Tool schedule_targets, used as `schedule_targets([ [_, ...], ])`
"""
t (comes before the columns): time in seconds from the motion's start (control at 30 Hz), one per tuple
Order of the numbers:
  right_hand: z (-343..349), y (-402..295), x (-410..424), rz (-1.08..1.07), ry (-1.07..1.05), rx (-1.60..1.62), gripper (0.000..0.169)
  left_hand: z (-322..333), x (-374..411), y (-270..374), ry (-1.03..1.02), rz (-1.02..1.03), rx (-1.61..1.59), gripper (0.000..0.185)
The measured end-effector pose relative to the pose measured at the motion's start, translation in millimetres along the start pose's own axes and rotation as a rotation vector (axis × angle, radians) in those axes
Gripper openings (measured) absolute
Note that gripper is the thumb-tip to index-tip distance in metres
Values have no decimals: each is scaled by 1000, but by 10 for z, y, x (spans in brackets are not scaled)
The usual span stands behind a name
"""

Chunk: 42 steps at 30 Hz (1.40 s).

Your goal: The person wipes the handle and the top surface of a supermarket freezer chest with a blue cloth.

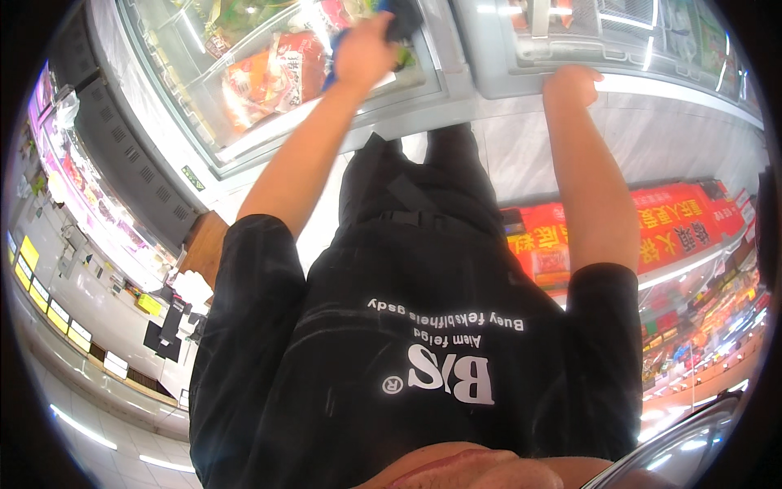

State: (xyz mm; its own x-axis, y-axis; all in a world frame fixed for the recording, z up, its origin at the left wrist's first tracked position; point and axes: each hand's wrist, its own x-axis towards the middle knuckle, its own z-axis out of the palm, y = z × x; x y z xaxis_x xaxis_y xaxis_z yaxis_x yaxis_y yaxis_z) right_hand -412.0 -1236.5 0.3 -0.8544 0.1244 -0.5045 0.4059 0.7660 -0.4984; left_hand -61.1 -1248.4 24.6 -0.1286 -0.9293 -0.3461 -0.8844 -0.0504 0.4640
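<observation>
My left hand (365, 54) is over the glass top of a chest freezer (391, 110) at the upper left, closed around a blurred dark object (404, 21). Blue material, perhaps a cloth, shows beside and under this hand. Below the glass lie red and orange printed food bags (269, 79). My right hand (571, 84) rests at the pale front rim of a second chest freezer (507, 82) at the upper right, its fingers bent and partly hidden. Wire baskets and packages show through that freezer's glass.
The two freezers stand side by side before my legs. A red printed banner (684, 220) and shelves of goods are at my right. To my left are a lit display case (91, 202), a grey vented panel (131, 147) and a counter with a black device (173, 321).
</observation>
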Motion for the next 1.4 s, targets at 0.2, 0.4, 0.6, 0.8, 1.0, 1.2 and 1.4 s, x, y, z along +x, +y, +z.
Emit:
schedule_targets([
  [0.2,-48,-95,-206,21,-56,-54,66,381,-551,503,-91,-177,-292,45],
  [0.4,-78,-94,-185,59,-1,32,64,226,-899,343,-259,-108,-359,43],
  [0.6,-242,-362,-773,161,-76,115,62,256,-716,245,107,-374,-743,41],
  [0.8,-39,46,77,45,-135,119,64,400,-1039,885,-203,195,-297,30],
  [1.0,-153,-213,-375,119,-139,89,64,406,-1081,902,-120,338,-224,32],
  [1.2,-57,29,31,43,-198,148,62,321,-1247,657,-201,456,-67,36],
  [1.4,-317,-349,-634,161,-179,129,57,93,-1331,315,-309,308,-169,33],
])
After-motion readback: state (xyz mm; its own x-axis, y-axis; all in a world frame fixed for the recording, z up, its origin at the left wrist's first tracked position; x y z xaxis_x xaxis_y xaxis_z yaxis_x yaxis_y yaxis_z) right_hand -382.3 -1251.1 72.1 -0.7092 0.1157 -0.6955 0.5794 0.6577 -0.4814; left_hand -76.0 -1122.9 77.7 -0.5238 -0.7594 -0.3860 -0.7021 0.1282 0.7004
